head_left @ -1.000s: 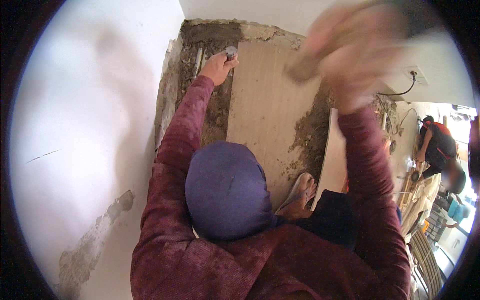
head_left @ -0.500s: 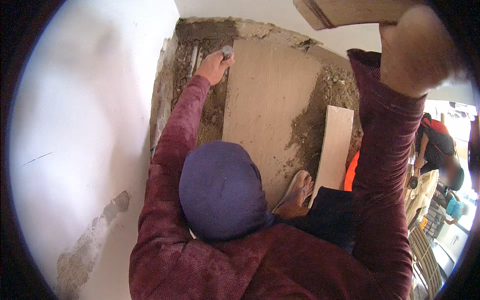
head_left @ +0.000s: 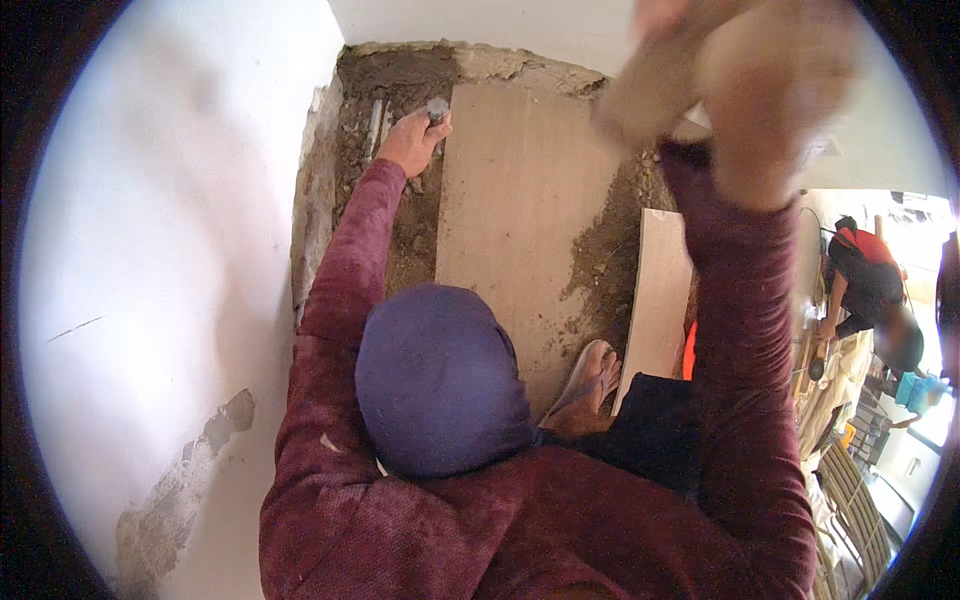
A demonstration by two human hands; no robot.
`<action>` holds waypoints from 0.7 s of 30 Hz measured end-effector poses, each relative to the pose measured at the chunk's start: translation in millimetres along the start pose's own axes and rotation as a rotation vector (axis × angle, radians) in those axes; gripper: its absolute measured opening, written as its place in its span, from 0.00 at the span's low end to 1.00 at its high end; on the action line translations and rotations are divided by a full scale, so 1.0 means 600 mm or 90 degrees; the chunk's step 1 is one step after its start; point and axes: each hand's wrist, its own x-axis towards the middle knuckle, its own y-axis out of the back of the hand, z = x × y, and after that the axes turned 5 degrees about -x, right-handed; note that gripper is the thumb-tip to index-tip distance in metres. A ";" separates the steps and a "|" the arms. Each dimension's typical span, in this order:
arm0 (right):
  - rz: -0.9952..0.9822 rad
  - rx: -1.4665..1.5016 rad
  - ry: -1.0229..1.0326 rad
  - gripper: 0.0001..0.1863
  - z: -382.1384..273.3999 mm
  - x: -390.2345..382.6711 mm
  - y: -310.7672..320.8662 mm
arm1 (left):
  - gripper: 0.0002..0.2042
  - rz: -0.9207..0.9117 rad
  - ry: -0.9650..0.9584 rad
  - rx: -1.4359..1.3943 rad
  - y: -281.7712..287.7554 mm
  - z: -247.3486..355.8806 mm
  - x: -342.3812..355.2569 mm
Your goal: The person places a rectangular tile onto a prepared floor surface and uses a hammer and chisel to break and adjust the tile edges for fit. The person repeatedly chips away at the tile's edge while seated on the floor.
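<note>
My left hand (head_left: 410,145) is closed around a grey metal rod (head_left: 437,110) with a round top, like a chisel, at the dirt strip (head_left: 410,240) beside a large pale board (head_left: 515,200) lying on the floor. White pipes (head_left: 375,128) show in the dirt just left of that hand. Raised high at upper right, my right hand (head_left: 765,90) grips a wooden tool (head_left: 645,90), both smeared by motion, so the tool's exact shape is unclear. My sandalled foot (head_left: 593,380) rests by a narrower board (head_left: 655,280).
A white wall (head_left: 150,250) with patched plaster runs along the left, another (head_left: 480,20) across the top. An orange object (head_left: 690,350) peeks out behind my right arm. At far right a co-worker (head_left: 860,280) in dark and red bends among stacked materials (head_left: 840,480).
My right arm swung up with the wooden tool half a second ago and has since come back down and leftward, blurred. My left hand keeps its grip on the metal rod.
</note>
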 end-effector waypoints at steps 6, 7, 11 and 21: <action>-0.044 -0.726 -0.226 0.18 0.081 -0.178 -0.100 | 0.11 -0.017 0.023 0.009 -0.003 0.015 0.013; -0.040 -0.794 -0.187 0.17 0.098 -0.210 -0.119 | 0.11 -0.007 0.012 0.010 -0.013 0.017 0.014; -0.074 -0.483 -0.639 0.20 0.068 -0.178 -0.106 | 0.11 0.002 0.027 -0.027 -0.017 0.011 0.004; 0.039 -0.492 -0.439 0.15 -0.002 -0.104 -0.103 | 0.12 -0.014 0.021 0.003 -0.003 0.013 0.001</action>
